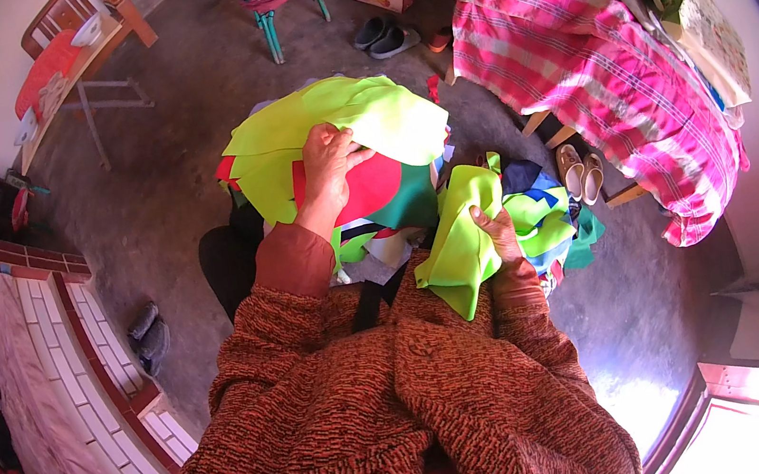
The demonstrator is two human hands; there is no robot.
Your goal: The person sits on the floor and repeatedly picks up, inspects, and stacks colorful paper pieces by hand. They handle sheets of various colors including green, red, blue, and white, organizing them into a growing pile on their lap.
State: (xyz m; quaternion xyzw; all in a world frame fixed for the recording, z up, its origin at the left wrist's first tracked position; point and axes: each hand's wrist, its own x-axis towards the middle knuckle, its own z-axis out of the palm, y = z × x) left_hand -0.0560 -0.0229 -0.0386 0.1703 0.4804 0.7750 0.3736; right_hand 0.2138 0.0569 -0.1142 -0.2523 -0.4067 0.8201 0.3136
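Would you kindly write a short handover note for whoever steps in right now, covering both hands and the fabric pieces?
Left hand: closed on the edge of a neon-green fabric piece, on top of the fabric pile, which shows red and dark green pieces below.
Right hand: gripping a folded neon-green fabric piece close to the body.
More mixed scraps, green and blue, lie beside the right hand.
Done: one green piece is separated in the right hand.
Left: the pile looks largely unsorted.
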